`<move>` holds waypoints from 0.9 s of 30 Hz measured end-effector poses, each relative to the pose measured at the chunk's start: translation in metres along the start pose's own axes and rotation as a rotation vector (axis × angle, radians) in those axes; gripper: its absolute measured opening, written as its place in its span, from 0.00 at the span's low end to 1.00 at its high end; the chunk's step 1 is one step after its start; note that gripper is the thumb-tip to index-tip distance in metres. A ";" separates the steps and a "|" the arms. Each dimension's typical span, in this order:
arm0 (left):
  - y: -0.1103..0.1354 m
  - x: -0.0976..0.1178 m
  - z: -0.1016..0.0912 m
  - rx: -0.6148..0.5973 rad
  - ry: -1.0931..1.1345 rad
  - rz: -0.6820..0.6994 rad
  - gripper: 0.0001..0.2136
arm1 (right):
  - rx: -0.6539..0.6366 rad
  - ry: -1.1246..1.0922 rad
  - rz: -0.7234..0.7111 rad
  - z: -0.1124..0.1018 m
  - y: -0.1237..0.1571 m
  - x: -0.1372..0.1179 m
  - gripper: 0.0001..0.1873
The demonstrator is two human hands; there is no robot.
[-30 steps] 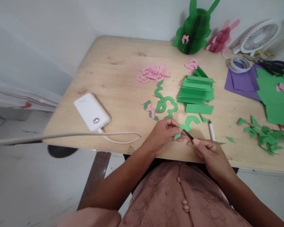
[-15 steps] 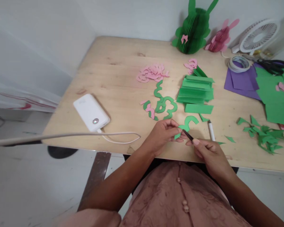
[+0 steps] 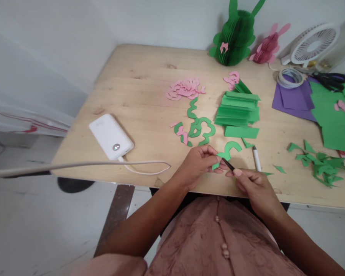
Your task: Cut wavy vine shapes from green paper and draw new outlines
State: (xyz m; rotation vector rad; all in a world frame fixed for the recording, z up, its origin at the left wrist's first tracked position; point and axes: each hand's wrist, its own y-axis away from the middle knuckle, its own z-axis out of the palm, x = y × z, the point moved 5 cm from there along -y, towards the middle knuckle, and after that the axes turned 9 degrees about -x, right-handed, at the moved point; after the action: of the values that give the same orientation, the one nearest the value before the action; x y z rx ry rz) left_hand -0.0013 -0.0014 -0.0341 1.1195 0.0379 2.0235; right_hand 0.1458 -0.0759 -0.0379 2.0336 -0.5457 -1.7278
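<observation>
My left hand pinches a curved green paper cutout at the near edge of the wooden table. My right hand is closed on a thin dark tool whose tip touches the cutout's lower end. A white pen lies just right of the cutout. Finished green and pink curved cutouts lie a little beyond my left hand. A stack of folded green paper strips sits behind them.
A white power bank with its cable lies at the left. Pink cutouts, green and pink paper rabbits, a fan, tape roll, scissors, purple and green sheets and green scraps fill the right.
</observation>
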 end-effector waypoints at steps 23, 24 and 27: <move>0.000 0.000 0.001 -0.008 -0.011 -0.005 0.09 | 0.014 0.046 -0.020 -0.001 0.002 -0.004 0.23; 0.000 0.000 0.001 -0.009 -0.006 -0.006 0.09 | 0.017 0.054 -0.020 -0.001 0.003 -0.004 0.22; 0.000 -0.001 0.001 -0.016 0.008 -0.007 0.10 | 0.025 0.060 -0.030 -0.001 0.003 -0.005 0.23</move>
State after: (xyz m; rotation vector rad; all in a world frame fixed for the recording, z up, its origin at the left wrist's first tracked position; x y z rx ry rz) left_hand -0.0003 -0.0021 -0.0338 1.0995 0.0294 2.0185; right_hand 0.1462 -0.0757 -0.0322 2.1138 -0.5233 -1.6786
